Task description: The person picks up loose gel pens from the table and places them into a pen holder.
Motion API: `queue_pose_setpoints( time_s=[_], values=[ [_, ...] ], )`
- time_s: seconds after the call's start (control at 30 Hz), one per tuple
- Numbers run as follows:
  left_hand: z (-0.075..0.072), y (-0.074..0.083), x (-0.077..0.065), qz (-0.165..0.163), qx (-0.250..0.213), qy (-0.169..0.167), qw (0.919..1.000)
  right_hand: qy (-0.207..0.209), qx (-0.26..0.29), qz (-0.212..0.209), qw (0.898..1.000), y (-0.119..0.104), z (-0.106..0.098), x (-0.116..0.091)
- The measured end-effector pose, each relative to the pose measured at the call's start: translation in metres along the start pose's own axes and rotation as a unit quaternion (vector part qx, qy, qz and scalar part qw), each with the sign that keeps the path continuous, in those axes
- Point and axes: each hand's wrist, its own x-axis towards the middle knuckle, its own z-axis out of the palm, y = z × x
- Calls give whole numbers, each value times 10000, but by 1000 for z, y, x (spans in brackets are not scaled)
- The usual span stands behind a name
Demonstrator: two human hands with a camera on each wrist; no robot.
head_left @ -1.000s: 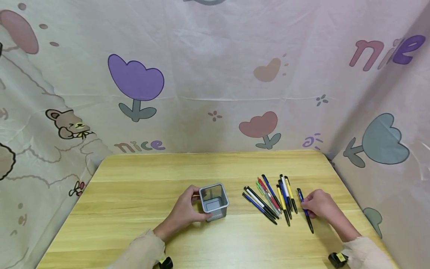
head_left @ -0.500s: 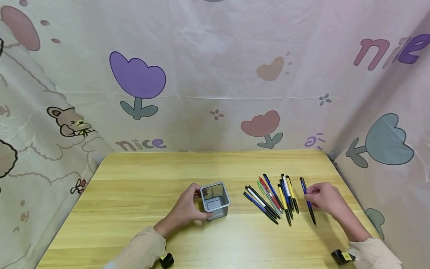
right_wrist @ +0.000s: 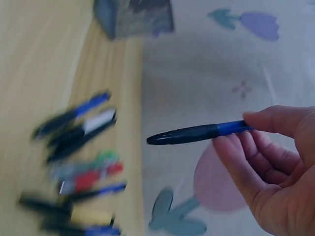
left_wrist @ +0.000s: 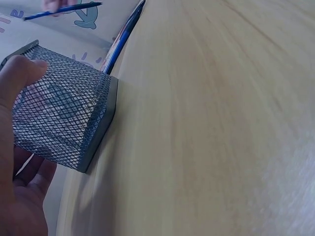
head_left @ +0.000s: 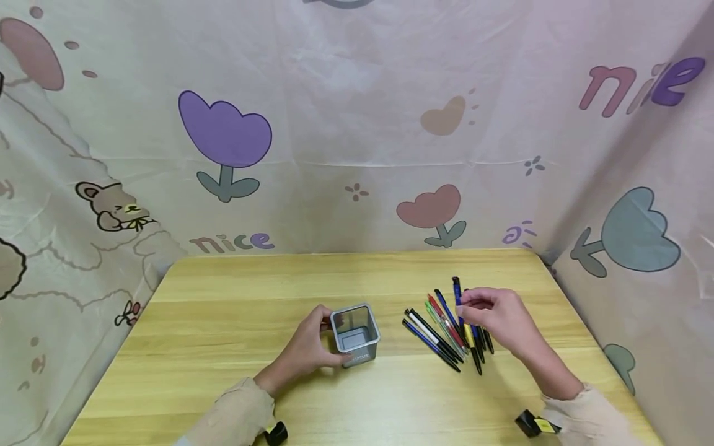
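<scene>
My left hand (head_left: 305, 348) grips a grey, square mesh pen holder (head_left: 362, 355) standing on the table, thumb on its near side and fingers on the far side. In the left wrist view the mesh wall (left_wrist: 59, 108) shows between thumb and fingers. My right hand (head_left: 504, 317) pinches a blue pen (head_left: 457, 290) with a black grip between thumb and fingertips. In the right wrist view this pen (right_wrist: 192, 133) is raised, its black end pointing away from the hand. Below it, several pens lie loosely grouped, including red (head_left: 446, 319), green and yellow ones, some partly hidden by my hand.
The wooden table (head_left: 240, 310) ends at a patterned cloth (head_left: 334, 124) hanging behind it and along both sides. A blue and white pen (head_left: 421, 334) lies nearest the holder, to its right.
My right hand has lifted the blue pen from the right side of the table and carried it left over the other pens. My left hand stays on the pen holder.
</scene>
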Motion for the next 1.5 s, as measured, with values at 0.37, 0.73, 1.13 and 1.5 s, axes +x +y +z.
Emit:
queue_pose_setpoints(
  time_s=[0.37, 0.73, 1.13, 1.5],
  values=[
    [4, -23, 2, -15, 66, 19, 10000, -134, 1176, -716, 9904, -49, 39, 9],
    [5, -46, 2, 185, 273, 87, 9994, -357, 1993, -1057, 9736, -74, 75, 18],
    [7, -47, 1, 217, 290, 90, 9993, -558, 2186, -789, 9710, -62, 112, 28],
    [8, -48, 2, 262, 246, 109, 9993, -381, 1964, -429, 9789, -51, 126, 30]
  ],
)
